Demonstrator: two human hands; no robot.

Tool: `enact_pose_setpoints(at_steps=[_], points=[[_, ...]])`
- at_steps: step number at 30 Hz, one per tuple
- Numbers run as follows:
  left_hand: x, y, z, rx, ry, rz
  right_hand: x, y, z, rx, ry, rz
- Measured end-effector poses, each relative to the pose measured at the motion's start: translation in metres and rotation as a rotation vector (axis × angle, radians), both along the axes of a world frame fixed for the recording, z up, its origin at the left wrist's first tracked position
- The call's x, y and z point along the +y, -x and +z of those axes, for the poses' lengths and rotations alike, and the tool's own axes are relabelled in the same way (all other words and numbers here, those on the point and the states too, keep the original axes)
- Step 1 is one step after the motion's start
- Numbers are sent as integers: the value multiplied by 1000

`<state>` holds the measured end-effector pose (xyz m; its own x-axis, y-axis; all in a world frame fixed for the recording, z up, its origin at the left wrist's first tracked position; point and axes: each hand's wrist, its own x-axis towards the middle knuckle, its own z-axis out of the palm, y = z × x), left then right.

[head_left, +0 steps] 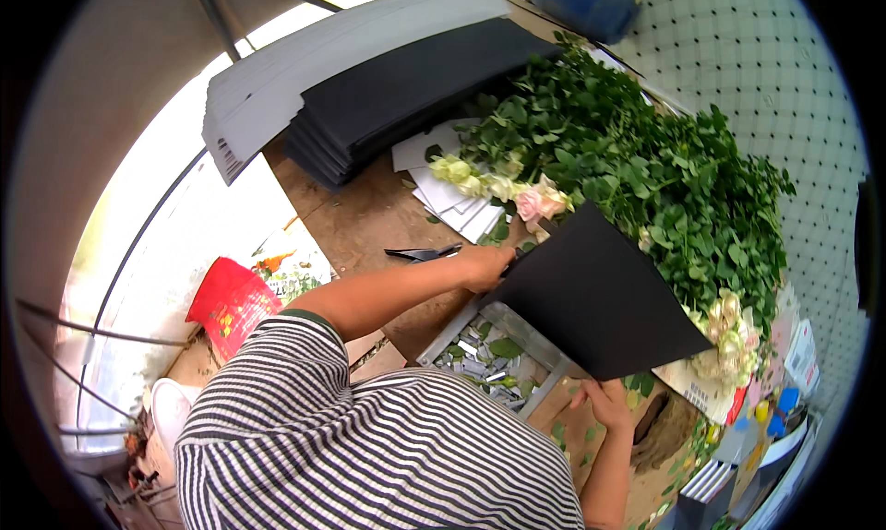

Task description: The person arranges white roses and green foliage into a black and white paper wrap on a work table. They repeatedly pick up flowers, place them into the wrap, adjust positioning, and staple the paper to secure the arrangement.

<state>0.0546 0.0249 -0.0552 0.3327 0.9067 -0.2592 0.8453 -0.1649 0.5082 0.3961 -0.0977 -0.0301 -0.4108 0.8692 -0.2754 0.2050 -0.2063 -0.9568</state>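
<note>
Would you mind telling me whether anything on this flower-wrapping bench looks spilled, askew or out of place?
Mostly tidy. Loose green leaf and stem trimmings lie scattered in the grey metal tray and on the brown floor below. The pile of white paper sheets is fanned crookedly beside the neat black sheet stack. Black-handled scissors lie loose near the left hand.

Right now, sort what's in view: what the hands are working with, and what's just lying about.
In hand:
black sheet, held by left hand and right hand
roses

Lying about:
scissors
stacked black sheets
red bag
blue container
</note>
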Motion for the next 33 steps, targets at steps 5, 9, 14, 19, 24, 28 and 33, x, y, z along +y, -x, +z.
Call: enact_pose_setpoints(at_steps=[5,9,14,19,24,28,33], points=[[3,119,84,-400,-556,201,7,-5,-28,-304,224,130],[35,306,126,-241,-1139,833,21,-6,-23,-634,119,297],[5,455,84,767,-216,1121,22,-12,-6,-1014,144,9],[3,469,54,844,-121,1062,21,1,16,-821,116,-21],[17,478,58,834,-94,1049,26,7,34,-699,22,-36],[26,503,68,934,-207,960,26,9,57,-688,-50,-74],[8,562,142,1263,-593,1000,36,-7,88,-758,-234,-167]])
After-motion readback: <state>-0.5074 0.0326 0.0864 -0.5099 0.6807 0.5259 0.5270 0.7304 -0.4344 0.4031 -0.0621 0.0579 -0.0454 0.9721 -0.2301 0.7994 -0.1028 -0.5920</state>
